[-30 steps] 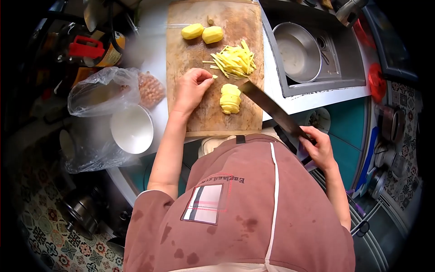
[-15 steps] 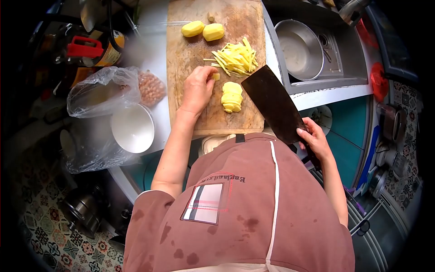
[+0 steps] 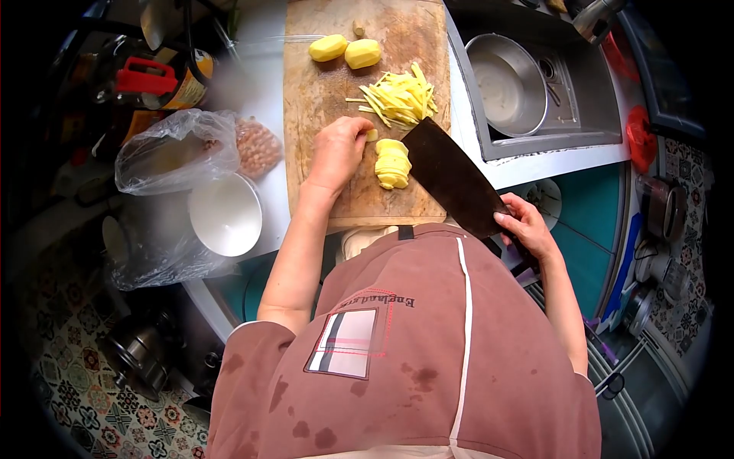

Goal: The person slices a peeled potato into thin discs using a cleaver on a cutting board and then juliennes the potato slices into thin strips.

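My left hand [image 3: 339,151] is closed in a pinch on a small potato slice [image 3: 372,135], just above the wooden cutting board [image 3: 313,92]. Wrapped round the handle of a dark cleaver [image 3: 451,174], my right hand [image 3: 527,227] holds the broad blade tilted over the board's right edge. Between the hand and the blade lies a row of overlapping potato slices [image 3: 393,164]. Farther up the board is a heap of potato strips [image 3: 403,96]. Two peeled potatoes [image 3: 328,47] sit near the far end, with a small brownish piece [image 3: 358,29] behind them.
On the right, a metal basin [image 3: 506,86] stands in the sink [image 3: 581,99]. Left of the board are a white bowl [image 3: 225,215], a clear plastic bag [image 3: 176,149] and a bag of pinkish round pieces [image 3: 258,147]. A red-handled container [image 3: 146,77] stands behind them.
My left hand has moved slightly toward me with the slice. The cleaver has shifted a little left, its blade closer to the row of slices.
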